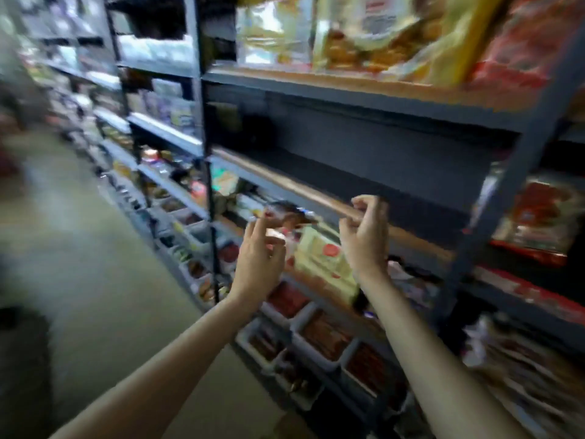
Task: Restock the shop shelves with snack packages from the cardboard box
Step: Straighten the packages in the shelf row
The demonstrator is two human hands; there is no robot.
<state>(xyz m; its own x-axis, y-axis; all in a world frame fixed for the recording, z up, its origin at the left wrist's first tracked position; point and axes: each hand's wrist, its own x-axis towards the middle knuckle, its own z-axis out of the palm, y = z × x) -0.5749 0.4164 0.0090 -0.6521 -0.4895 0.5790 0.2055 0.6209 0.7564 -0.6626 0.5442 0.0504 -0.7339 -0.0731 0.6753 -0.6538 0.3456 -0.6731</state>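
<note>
The view is blurred by motion. My left hand (261,251) is raised in front of the dark metal shelf unit (348,109), and its fingertips pinch a small brown snack package (289,215). The package hangs just below the front edge of an empty middle shelf (316,188). To its right, my right hand (367,232) is up at the same shelf edge. Its fingers are curled in and I see nothing in them. No cardboard box shows clearly.
Yellow and red snack bags (411,36) fill the shelf above. A pale yellow pack (323,258) and white bins of dark snacks (326,337) sit on the shelves below. More red packs (538,217) are at the right. The aisle floor (79,248) runs along the left.
</note>
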